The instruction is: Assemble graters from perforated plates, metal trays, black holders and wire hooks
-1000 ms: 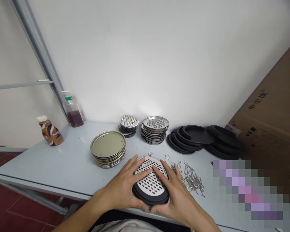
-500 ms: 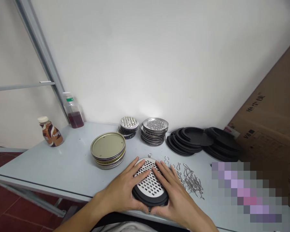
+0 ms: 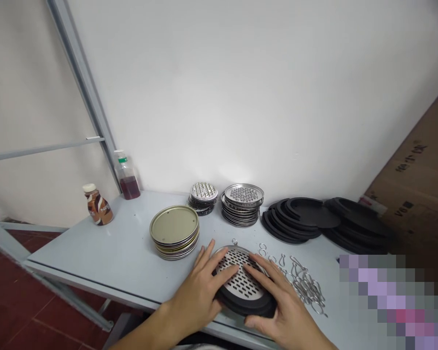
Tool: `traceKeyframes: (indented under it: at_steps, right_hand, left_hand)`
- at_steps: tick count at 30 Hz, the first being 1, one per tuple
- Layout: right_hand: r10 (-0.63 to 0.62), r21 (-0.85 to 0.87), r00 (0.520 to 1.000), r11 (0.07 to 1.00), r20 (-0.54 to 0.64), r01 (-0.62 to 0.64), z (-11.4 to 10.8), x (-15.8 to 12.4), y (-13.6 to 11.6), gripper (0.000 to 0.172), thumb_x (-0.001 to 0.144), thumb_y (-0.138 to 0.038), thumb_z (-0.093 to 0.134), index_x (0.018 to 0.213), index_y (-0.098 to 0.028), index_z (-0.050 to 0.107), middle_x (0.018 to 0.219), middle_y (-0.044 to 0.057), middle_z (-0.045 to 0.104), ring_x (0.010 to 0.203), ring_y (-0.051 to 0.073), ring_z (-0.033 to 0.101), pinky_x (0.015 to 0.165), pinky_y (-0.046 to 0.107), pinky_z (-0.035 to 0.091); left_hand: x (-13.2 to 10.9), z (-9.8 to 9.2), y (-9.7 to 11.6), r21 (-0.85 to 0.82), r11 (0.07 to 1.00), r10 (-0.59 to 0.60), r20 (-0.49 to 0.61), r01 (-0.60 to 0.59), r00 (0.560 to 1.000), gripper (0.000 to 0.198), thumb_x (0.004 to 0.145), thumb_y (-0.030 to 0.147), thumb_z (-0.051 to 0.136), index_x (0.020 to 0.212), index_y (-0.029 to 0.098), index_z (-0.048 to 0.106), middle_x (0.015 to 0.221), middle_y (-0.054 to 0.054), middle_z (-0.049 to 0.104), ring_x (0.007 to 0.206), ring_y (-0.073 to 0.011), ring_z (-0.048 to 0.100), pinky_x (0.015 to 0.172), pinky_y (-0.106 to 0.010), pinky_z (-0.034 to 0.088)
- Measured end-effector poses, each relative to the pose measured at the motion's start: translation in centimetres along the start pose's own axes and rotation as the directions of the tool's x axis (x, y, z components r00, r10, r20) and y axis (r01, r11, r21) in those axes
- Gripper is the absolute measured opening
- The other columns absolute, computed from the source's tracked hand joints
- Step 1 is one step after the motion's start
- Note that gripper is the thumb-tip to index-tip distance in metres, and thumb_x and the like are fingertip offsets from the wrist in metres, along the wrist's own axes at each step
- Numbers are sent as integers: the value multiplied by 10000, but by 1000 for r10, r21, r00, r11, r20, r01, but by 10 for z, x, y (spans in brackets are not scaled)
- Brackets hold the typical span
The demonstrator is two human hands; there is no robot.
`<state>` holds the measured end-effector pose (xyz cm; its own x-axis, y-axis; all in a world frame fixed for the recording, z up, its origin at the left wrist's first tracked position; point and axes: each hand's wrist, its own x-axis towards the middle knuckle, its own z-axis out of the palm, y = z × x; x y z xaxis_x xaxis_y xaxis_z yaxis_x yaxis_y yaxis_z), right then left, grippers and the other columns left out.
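Between my two hands is a round grater (image 3: 241, 278), a silver perforated disc set in a thick black rim, at the table's near edge. My left hand (image 3: 207, 283) grips its left side, fingers over the top and thumb at the lower rim. On the other side, my right hand (image 3: 282, 300) lays its fingers across the disc, the thumb below the near rim. A small metal ring (image 3: 235, 241) shows just beyond the far rim. Right of my right hand lies a loose pile of wire rings and loops (image 3: 308, 287).
Behind stand stacks of gold-toned round plates (image 3: 174, 226), small grater discs (image 3: 203, 192), larger grater discs (image 3: 243, 195) and black round bases (image 3: 302, 214). Two bottles, one brown (image 3: 98, 206) and one with red liquid (image 3: 129, 184), are at left. A cardboard box (image 3: 423, 180) is at right.
The whole view has shifted, so everything sits further right. My thumbs, close together at the near rim before, are now apart. The grater looks slightly turned.
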<state>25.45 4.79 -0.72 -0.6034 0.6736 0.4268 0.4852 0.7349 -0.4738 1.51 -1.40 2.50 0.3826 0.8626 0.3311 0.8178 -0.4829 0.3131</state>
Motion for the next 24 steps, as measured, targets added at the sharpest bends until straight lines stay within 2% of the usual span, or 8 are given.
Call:
traceKeyframes:
  at_steps: [3,7,11,14,17,19,21,24]
  right_hand:
    - [22,49,1000,999,6,-23,-1,0,1,816,696,-692,706,1393,-303,538,1503,136,442,1357,425,422,1093,658,342]
    - [52,218,994,975,-92,-31,-7,-2,1,867,763,-807,493,1464,-301,430,1561,125,346,1394,407,371,1096,593,377]
    - [75,262,963,965,-257,-5,-10,-4,4,745,880,-734,364,1487,-302,366,1548,104,365,1413,394,335,1131,593,314]
    - [76,229,957,973,-280,-11,-8,-5,7,675,916,-667,382,1485,-305,354,1516,104,413,1396,388,361,1120,599,326]
    - [81,180,966,983,-245,-36,-4,-5,10,613,934,-581,439,1481,-319,345,1492,97,449,1380,374,394,1101,604,356]
    - [93,145,971,988,-218,-62,-1,-5,10,578,942,-511,476,1474,-326,348,1472,92,478,1366,357,422,1088,593,385]
    - [101,76,976,993,-190,-88,2,-3,10,582,935,-472,514,1474,-329,348,1461,93,495,1358,352,439,1092,608,378]
    - [70,-93,990,992,-123,-82,6,1,6,653,890,-508,584,1480,-334,363,1496,99,459,1388,389,389,1120,704,244]
  left_hand:
    - [5,-6,8,92,981,173,10,-173,985,663,757,12,519,1385,220,485,1439,-96,536,1403,-305,391,1193,-625,166]
    - [17,-32,13,21,971,238,1,-238,971,595,744,24,510,1315,188,530,1353,-76,619,1269,-258,550,1175,-494,320]
    - [25,-92,9,-99,986,123,-146,-138,982,431,841,94,538,1253,221,562,1221,-37,689,1131,-191,637,1058,-340,467]
    - [28,-148,-4,-25,999,23,-299,-32,954,326,885,187,545,1201,239,601,1179,-30,689,1082,-214,650,979,-349,509]
    - [34,-191,-35,106,987,-59,-465,122,883,277,854,308,605,1120,235,627,1058,-31,702,962,-234,665,859,-350,551]
    - [38,-205,-68,132,965,-121,-534,224,837,268,822,316,625,1080,239,625,980,-21,703,881,-227,668,828,-350,547]
    - [41,-207,-105,102,955,-186,-526,278,830,256,825,308,612,1071,235,615,984,-22,702,881,-221,671,853,-350,532]
    - [43,-190,-157,69,950,-238,-466,303,852,262,819,283,562,1071,212,584,1111,-53,692,1025,-230,644,956,-362,477]
